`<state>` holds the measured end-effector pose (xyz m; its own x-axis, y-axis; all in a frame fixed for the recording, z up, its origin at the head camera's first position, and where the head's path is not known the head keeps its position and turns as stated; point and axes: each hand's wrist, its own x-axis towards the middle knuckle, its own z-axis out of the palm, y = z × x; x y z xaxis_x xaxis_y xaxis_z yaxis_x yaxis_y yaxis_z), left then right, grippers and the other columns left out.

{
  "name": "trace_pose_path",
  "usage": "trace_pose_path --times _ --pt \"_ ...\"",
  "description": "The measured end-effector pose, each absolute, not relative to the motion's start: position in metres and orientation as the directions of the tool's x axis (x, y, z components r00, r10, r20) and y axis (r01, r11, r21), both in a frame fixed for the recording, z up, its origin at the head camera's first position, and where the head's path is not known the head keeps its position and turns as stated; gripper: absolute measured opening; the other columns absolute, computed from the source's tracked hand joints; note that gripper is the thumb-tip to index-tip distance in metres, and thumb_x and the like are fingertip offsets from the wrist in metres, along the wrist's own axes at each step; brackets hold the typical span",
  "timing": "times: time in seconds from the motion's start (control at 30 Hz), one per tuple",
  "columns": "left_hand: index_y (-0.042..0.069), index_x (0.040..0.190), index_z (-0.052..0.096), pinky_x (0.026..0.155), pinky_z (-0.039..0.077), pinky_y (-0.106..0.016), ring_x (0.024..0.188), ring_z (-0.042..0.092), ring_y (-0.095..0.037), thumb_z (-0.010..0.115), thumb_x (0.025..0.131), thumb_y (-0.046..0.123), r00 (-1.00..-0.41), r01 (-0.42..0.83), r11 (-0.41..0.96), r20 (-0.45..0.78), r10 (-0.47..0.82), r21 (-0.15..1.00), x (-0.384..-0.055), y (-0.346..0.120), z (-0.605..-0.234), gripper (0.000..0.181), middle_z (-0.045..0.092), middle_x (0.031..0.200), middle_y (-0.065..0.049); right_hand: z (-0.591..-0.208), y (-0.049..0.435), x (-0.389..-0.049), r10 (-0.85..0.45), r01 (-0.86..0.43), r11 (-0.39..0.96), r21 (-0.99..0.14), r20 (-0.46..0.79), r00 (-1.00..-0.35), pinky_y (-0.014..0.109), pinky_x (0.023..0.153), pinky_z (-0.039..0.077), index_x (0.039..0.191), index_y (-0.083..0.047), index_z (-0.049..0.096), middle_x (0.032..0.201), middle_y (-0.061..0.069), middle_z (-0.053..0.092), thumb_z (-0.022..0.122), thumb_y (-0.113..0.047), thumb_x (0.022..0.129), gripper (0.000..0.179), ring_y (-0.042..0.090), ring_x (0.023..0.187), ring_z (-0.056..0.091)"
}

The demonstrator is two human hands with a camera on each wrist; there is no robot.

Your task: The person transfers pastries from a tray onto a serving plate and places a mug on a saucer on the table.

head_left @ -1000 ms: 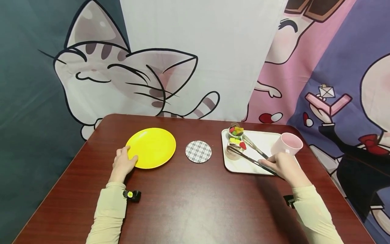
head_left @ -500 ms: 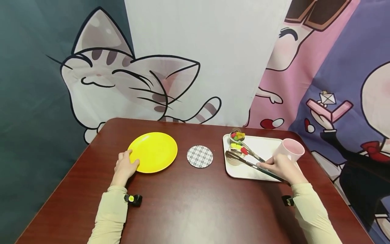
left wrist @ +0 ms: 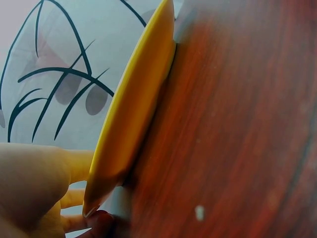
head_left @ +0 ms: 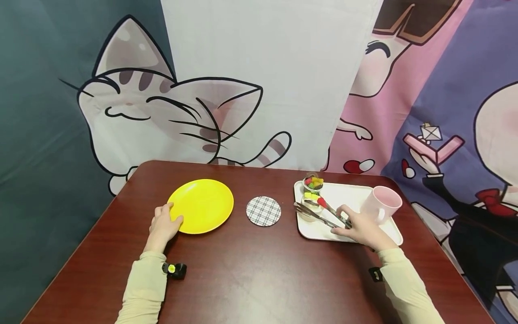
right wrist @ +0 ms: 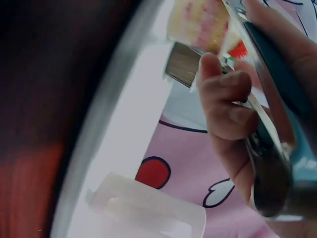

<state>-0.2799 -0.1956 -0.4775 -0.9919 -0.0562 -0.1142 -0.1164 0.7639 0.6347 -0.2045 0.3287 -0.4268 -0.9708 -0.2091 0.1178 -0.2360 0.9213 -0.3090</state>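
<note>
My left hand (head_left: pixel 162 225) holds the rim of a yellow plate (head_left: pixel 204 204) at its left side; in the left wrist view, fingers lie at the edge of the plate (left wrist: pixel 130 109). Over the white tray (head_left: pixel 348 191), my right hand (head_left: pixel 359 227) grips a pair of metal tongs (head_left: pixel 321 218), whose handles (right wrist: pixel 280 79) look dark green in the right wrist view. The tong tips stand apart around a small layered cake (head_left: pixel 310 211) topped with yellow pieces and a red strawberry. Whether the tips touch it, I cannot tell. Behind it stands a cup of mixed fruit (head_left: pixel 313 183).
A pink mug (head_left: pixel 380 204) stands on the tray's right side, close to my right hand. Between plate and tray lies a round checked coaster (head_left: pixel 263 211) on the brown table (head_left: pixel 251 274). A cartoon-printed cloth (head_left: pixel 251 54) hangs behind the table.
My right hand has moved left along the tray with the tongs, and their tips now sit further left around the cake. The left hand stays at the plate's rim.
</note>
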Motion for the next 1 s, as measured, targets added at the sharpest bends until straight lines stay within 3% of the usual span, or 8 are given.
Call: trace_pose_path --times 0.07,0.13,0.3,0.63,1.0 --pt "0.001 0.139 0.019 0.089 0.027 -0.059 0.114 0.028 -0.047 0.045 0.088 0.026 -0.992 -0.115 0.766 -0.112 -0.057 0.632 -0.28 -0.197 -0.477 0.063 0.017 0.135 -0.028 -0.43 0.327 -0.203 -0.184 -0.215 0.923 -0.318 0.127 -0.975 0.028 0.056 0.039 0.114 -0.01 0.047 0.067 0.003 0.055 0.072 -0.044 0.068 0.063 0.014 0.06 0.048" --pt "0.001 0.139 0.019 0.089 0.027 -0.059 0.114 0.028 -0.047 0.045 0.088 0.026 -0.992 -0.113 0.767 -0.11 -0.055 0.632 -0.28 -0.197 -0.477 0.063 0.017 0.135 -0.028 -0.434 0.327 -0.202 -0.168 -0.2 0.93 -0.309 0.126 -0.978 0.029 0.058 0.039 0.117 -0.006 0.049 0.069 0.003 0.056 0.07 -0.044 0.07 0.064 0.014 0.062 0.048" --pt "0.001 0.139 0.018 0.092 0.027 -0.059 0.114 0.028 -0.046 0.045 0.088 0.027 -0.99 -0.126 0.765 -0.129 -0.056 0.631 -0.279 -0.196 -0.479 0.063 0.017 0.135 -0.028 -0.442 0.329 -0.197 -0.176 -0.212 0.94 -0.266 0.154 -0.972 0.026 0.057 0.036 0.101 -0.006 0.063 0.068 -0.003 0.055 0.066 -0.042 0.075 0.044 0.01 0.062 0.045" --pt "0.001 0.139 0.019 0.092 0.027 -0.059 0.114 0.027 -0.046 0.045 0.087 0.027 -0.989 -0.132 0.762 -0.132 -0.062 0.634 -0.277 -0.195 -0.479 0.063 0.017 0.135 -0.028 -0.451 0.335 -0.19 -0.184 -0.25 0.927 -0.28 0.24 -0.953 0.038 0.07 0.047 0.106 -0.006 0.063 0.093 0.006 0.067 0.066 -0.041 0.075 0.046 0.015 0.079 0.059" --pt "0.0 0.138 0.02 0.091 0.028 -0.059 0.112 0.029 -0.047 0.044 0.087 0.026 -0.992 -0.115 0.772 -0.107 -0.061 0.626 -0.277 -0.195 -0.478 0.063 0.018 0.134 -0.028 -0.452 0.34 -0.187 -0.178 -0.252 0.921 -0.296 0.257 -0.95 0.035 0.069 0.047 0.107 -0.01 0.064 0.093 0.003 0.068 0.066 -0.043 0.075 0.046 0.011 0.076 0.058"
